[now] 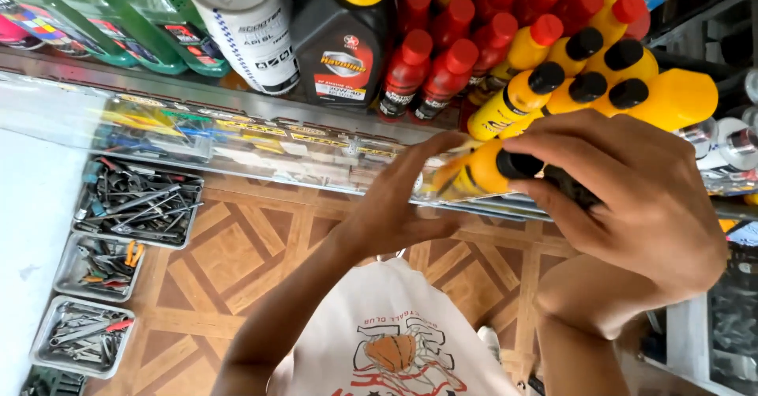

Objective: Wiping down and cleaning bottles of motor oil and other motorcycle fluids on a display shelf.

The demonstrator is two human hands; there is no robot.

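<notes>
Head view shows my right hand curled over the black-capped end of a yellow bottle, the fingers wrapped down around the cap and neck so that they are closed on it. My left hand comes up from below with its fingers spread and pressed flat against the bottle's other end, apart rather than gripping. The bottle lies on its side between the two hands, its long axis running left to right and a little upward toward the cap, so the cap end is under my right hand and the base end is at my left. It sits at the front edge of a glass shelf, just in front of a row of more yellow bottles with black caps. Behind those stand red bottles, a black oil jug with a yellow cap and a grey bottle. Below, on the patterned floor, lie metal trays of tools, well apart from both hands.
</notes>
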